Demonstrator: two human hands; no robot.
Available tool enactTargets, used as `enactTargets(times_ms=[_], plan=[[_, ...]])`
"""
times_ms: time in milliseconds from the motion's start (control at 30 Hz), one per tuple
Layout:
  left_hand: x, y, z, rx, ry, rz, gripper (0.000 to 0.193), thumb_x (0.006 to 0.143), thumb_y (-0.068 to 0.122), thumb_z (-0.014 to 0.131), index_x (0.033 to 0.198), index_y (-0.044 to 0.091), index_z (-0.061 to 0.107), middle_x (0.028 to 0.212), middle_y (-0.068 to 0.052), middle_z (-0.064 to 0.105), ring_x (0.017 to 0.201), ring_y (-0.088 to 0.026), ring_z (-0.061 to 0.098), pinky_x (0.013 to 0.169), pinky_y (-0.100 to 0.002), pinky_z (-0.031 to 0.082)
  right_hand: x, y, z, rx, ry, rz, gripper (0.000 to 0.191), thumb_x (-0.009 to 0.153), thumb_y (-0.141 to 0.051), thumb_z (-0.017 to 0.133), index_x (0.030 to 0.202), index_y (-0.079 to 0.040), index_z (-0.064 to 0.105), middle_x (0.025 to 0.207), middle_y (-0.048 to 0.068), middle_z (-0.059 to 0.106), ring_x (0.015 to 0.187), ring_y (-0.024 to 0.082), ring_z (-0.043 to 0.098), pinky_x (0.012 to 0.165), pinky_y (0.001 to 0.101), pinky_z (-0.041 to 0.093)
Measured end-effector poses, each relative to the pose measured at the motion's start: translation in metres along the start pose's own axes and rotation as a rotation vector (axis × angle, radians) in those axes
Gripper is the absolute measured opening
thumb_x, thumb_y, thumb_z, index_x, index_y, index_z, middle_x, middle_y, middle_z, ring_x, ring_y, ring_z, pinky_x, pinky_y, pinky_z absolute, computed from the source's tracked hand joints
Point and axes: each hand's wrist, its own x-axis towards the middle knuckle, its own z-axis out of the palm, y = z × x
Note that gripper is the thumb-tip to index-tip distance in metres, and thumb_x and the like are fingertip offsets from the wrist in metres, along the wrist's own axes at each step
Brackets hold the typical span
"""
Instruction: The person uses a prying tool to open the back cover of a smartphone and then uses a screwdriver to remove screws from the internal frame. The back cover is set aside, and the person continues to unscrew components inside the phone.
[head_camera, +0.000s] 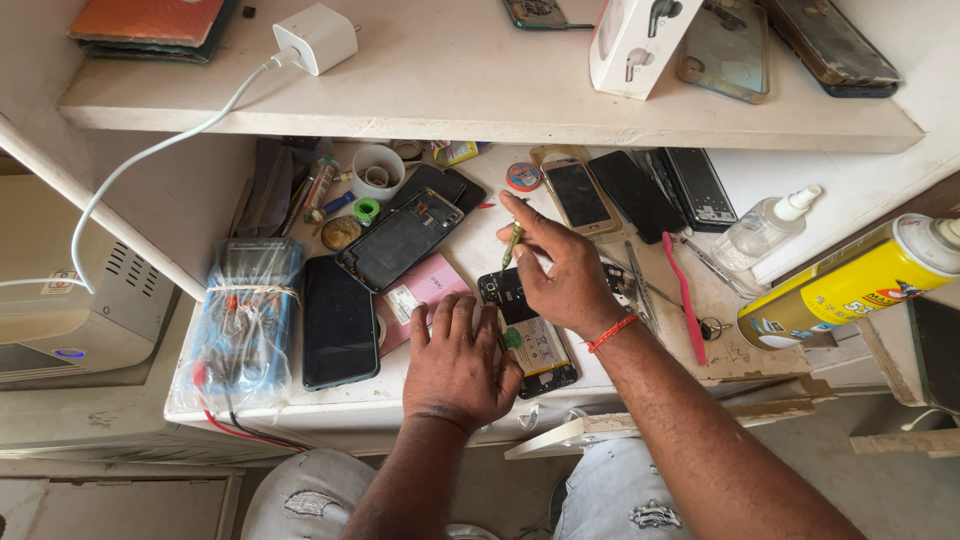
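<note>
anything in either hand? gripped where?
Right hand pinches a small green-tipped tool near its upper end, between thumb and forefinger. Left hand holds nothing; it presses flat on the opened phone.

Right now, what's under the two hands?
An opened phone lies under both hands, its battery showing below the right hand. The left hand presses beside it and partly covers the pink card. The phone's middle is hidden.

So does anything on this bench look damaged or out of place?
Yes. The phone under both hands lies opened, back cover off, battery and board exposed. A second phone body sits tilted and stripped beside the pink card. A yellow spray can lies on its side at the right edge.
</note>
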Motion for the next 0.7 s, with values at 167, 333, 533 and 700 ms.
enactTargets(times_ms=[167,333,533,700], plan=[[0.0002,-0.0002,0.0008,0.001,0.006,-0.002,0.069,0.081,0.044,0.056,0.135,0.002,0.057,0.137,-0.023,0.052,0.134,-0.039,0.044,0.112,-0.066,0.024,-0.0012,0.0028,0.001,-0.087,0.066,0.087,0.054,0.094,0.0,0.074,0.144,-0.017,0.061,0.103,0.01,0.072,0.091,0.017,0.074,0.087,0.0284,0.064],[-0.0008,-0.0001,0.0002,-0.006,0.02,0.003,0.069,0.08,0.044,0.057,0.135,0.002,0.058,0.137,-0.023,0.052,0.134,-0.039,0.044,0.113,-0.065,0.025,-0.0018,0.0025,0.0008,-0.114,0.048,-0.016,0.068,0.088,-0.001,0.076,0.15,-0.012,0.052,0.105,0.009,0.07,0.098,0.02,0.071,0.09,0.0321,0.057],[-0.0009,-0.0007,0.0011,-0.005,0.005,0.0,0.067,0.081,0.044,0.057,0.133,0.003,0.059,0.136,-0.022,0.053,0.133,-0.039,0.045,0.113,-0.066,0.026,-0.0019,0.0005,0.0015,-0.019,0.009,0.054,0.068,0.092,0.001,0.071,0.154,-0.015,0.05,0.115,0.01,0.071,0.109,0.019,0.073,0.096,0.0333,0.058],[-0.0001,-0.0009,0.0017,0.006,0.041,0.015,0.068,0.081,0.045,0.058,0.134,0.002,0.059,0.136,-0.022,0.053,0.133,-0.038,0.045,0.111,-0.066,0.026,-0.0028,-0.0012,0.0054,-0.143,0.025,0.101,0.073,0.086,-0.007,0.082,0.152,-0.016,0.051,0.111,0.012,0.071,0.099,0.022,0.071,0.092,0.0333,0.057]])
